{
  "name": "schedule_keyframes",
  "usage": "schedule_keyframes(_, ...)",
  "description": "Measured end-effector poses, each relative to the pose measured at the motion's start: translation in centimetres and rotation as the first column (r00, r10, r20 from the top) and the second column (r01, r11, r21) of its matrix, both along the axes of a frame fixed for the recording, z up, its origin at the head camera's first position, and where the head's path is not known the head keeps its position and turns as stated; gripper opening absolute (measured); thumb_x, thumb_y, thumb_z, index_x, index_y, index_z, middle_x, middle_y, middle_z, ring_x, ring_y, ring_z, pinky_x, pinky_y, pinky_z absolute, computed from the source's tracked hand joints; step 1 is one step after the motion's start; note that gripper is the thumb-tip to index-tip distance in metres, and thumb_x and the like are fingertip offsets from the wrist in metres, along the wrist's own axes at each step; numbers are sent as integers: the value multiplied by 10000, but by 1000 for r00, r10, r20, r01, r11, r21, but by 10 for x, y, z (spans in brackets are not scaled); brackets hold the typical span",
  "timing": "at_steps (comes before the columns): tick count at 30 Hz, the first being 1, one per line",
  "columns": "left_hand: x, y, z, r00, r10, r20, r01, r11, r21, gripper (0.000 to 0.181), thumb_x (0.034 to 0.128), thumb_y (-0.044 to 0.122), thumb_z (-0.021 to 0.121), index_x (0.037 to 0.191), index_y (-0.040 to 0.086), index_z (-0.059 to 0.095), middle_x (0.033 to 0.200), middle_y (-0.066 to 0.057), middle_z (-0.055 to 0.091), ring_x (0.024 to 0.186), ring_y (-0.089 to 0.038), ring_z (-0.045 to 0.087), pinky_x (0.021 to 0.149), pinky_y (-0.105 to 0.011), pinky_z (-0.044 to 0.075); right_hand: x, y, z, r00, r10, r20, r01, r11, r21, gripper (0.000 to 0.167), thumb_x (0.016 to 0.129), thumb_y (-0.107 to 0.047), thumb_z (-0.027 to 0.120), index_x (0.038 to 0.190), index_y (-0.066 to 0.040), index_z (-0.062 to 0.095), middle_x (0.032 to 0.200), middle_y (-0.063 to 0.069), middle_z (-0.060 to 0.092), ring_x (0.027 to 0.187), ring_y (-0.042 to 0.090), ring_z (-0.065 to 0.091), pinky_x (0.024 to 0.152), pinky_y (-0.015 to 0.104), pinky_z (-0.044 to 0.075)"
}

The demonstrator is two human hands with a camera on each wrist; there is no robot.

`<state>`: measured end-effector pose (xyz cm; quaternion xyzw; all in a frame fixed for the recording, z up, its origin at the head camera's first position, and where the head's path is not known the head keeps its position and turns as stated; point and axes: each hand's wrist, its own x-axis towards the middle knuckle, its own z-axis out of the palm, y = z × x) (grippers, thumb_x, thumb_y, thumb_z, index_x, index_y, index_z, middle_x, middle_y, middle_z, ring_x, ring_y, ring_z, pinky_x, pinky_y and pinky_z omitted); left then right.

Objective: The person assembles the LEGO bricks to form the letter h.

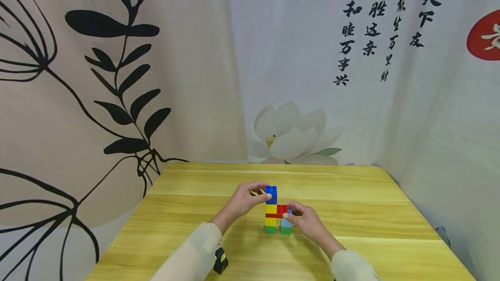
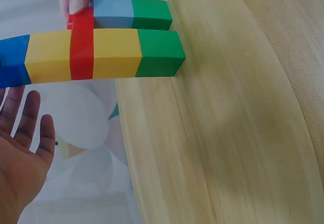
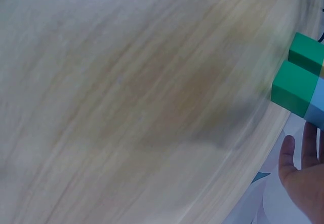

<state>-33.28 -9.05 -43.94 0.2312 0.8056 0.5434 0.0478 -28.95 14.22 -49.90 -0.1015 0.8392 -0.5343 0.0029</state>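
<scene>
A structure of toy building bricks stands upright on the table. Its left column has a blue brick on top, then a yellow brick, a long red brick, another yellow brick and a green brick at the base. The red brick bridges to a shorter column of a light blue brick over a green brick. My left hand pinches the blue brick between thumb and fingers. My right hand grips the red brick's right end, thumb in front; some fingertips are hidden behind.
The structure rests on a wooden table with rounded far corners. Behind the table hangs a printed cloth with plants and writing. A small black device shows beside the left sleeve.
</scene>
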Motion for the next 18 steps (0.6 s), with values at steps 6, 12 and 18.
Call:
schedule_keyframes(6, 1, 1, 0, 1000, 5, 1, -5, 1000, 9, 292, 923, 330, 721, 1181, 195, 715, 1008, 19, 694, 944, -256, 583, 773, -366, 515, -2, 1, 0, 1000, -7, -6, 7, 1000, 4, 488, 961, -317, 668, 1346, -29, 588, 1206, 78, 660, 1076, 256, 595, 913, 468, 511)
schedule_keyframes(12, 2, 0, -4, 999, 25, -21, -25, 1000, 13, 354, 925, 340, 716, 1236, 173, 685, 1065, 37, 690, 978, -198, 589, 846, -355, 497, -5, 2, -3, 1000, -10, -2, 10, 1000, 4, 496, 948, -334, 682, 1337, -37, 598, 1193, 73, 663, 1061, 248, 595, 911, 457, 514)
schedule_keyframes(18, 2, -1, -6, 999, 31, -31, -31, 999, 18, 401, 919, 369, 718, 1254, 152, 675, 1104, 29, 690, 1010, -188, 592, 877, -368, 486, -4, 1, -3, 1000, 4, -5, -4, 1000, -11, 514, 951, -323, 681, 1342, -4, 584, 1211, 98, 658, 1077, 264, 598, 896, 445, 523)
